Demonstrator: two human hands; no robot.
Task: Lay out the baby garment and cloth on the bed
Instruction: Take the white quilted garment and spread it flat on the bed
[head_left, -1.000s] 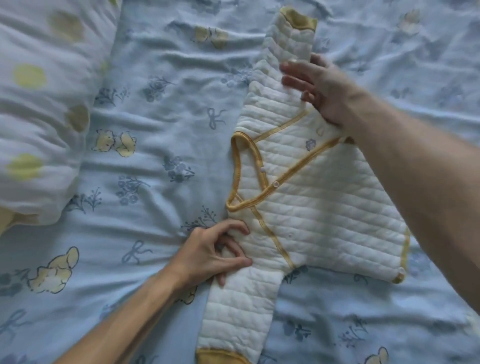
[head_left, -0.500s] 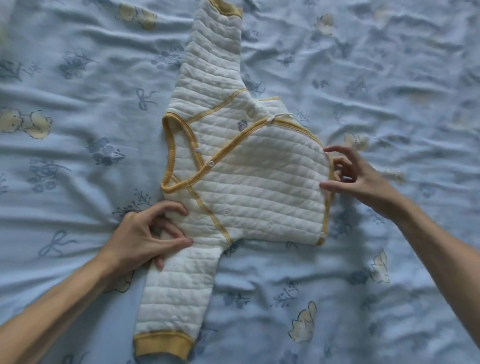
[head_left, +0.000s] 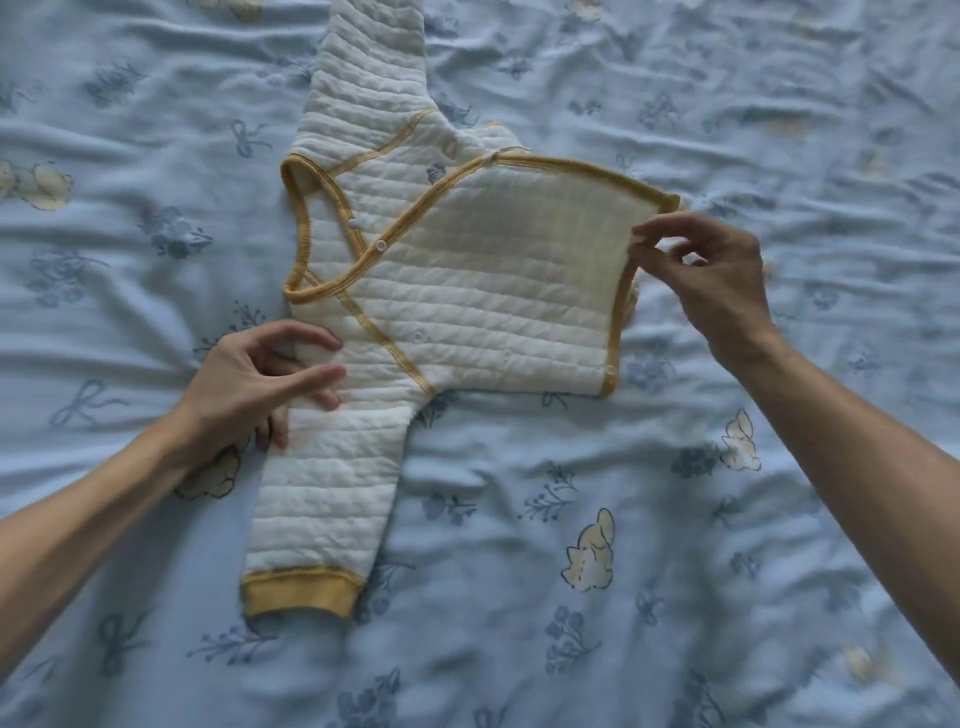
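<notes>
The baby garment (head_left: 467, 291) lies on the bed sheet (head_left: 571, 519), and you seem to be spreading it flat. Your right hand (head_left: 717, 280) pinches its yellow hem between thumb and forefinger; your left hand (head_left: 254, 384), fingers apart, presses the near sleeve. Next, probably pull the hem gently outward.

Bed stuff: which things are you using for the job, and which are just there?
Using: baby garment, left hand resting on it, right hand pinching its hem, bed sheet.
Just there: nothing else; no separate cloth shows.
</notes>
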